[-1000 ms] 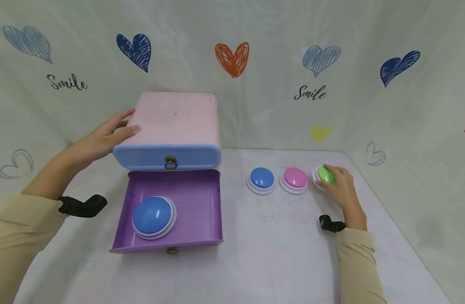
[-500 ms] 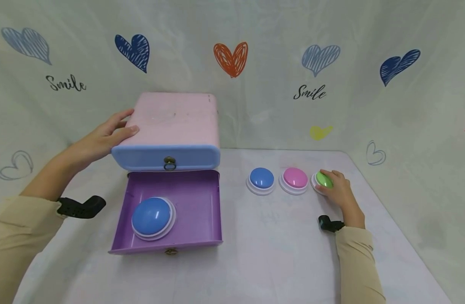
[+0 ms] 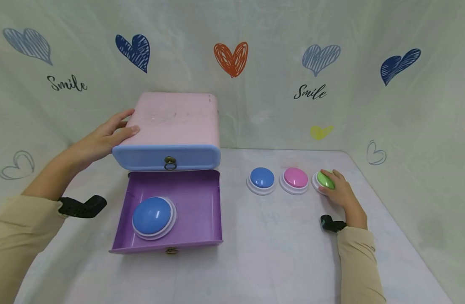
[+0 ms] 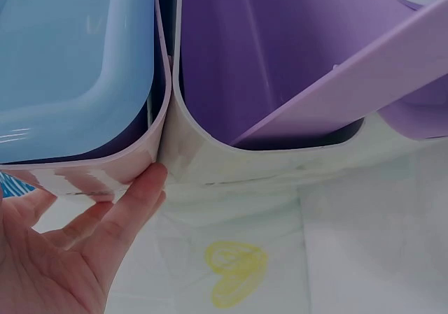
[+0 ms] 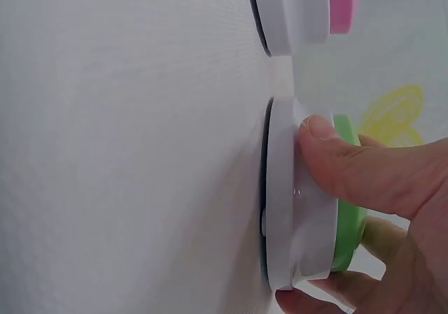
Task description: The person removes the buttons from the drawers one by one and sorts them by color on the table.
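Note:
My left hand (image 3: 99, 141) rests against the left side of a small pink drawer box (image 3: 175, 118), its fingers nearly straight. In the left wrist view those fingers (image 4: 129, 209) touch the pink shell where it meets a pale lower shell (image 4: 231, 163). The blue drawer (image 3: 148, 157) is closed, and below it the purple drawer (image 3: 196, 211) is pulled out with a large blue buzzer button (image 3: 152, 215) inside. At the right, my right hand (image 3: 343, 192) grips a green buzzer button (image 3: 325, 180) standing on the table. The right wrist view has thumb and fingers round its white base (image 5: 308, 223).
Left of the green button stand a pink buzzer button (image 3: 295, 177) and a small blue one (image 3: 262, 178), in a row on the white table (image 3: 270, 253). A curtain (image 3: 270, 118) printed with hearts and "Smile" hangs behind and at the sides.
The green button, slightly tilted one second ago, has come down to sit flat on the table with my right hand round it. My left hand and the drawers stay as they were.

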Demonstrator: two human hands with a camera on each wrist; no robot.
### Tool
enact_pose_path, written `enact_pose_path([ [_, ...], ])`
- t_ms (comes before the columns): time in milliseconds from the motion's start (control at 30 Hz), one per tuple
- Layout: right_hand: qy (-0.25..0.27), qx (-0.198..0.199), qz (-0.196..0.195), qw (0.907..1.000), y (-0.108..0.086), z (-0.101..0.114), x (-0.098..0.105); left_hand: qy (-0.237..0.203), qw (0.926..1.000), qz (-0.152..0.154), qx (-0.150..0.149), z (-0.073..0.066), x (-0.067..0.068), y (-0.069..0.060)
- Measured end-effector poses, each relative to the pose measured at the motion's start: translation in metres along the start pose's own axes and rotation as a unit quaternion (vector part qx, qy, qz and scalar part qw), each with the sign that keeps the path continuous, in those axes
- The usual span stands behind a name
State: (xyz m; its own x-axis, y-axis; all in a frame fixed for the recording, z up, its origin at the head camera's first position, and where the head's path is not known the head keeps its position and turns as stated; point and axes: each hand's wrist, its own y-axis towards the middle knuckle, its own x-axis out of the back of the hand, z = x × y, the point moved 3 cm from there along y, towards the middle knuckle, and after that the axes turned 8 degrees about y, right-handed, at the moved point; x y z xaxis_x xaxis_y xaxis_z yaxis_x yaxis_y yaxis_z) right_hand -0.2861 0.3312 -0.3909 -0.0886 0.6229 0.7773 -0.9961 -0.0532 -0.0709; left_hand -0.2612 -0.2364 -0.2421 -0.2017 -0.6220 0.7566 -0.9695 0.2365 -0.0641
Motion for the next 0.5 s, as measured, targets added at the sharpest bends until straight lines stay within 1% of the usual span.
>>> enact_pose_path([
  [367,0.010,-0.011,0.021,0.9997,-0.0030,-0.0032,0.0021,0.002,1.0000,0.001,0.001,-0.0020,0.0002,-0.0008],
  [500,0.005,-0.015,0.036,0.9992,-0.0050,-0.0016,0.0043,0.001,1.0000,0.003,0.002,-0.0022,-0.0003,-0.0011],
])
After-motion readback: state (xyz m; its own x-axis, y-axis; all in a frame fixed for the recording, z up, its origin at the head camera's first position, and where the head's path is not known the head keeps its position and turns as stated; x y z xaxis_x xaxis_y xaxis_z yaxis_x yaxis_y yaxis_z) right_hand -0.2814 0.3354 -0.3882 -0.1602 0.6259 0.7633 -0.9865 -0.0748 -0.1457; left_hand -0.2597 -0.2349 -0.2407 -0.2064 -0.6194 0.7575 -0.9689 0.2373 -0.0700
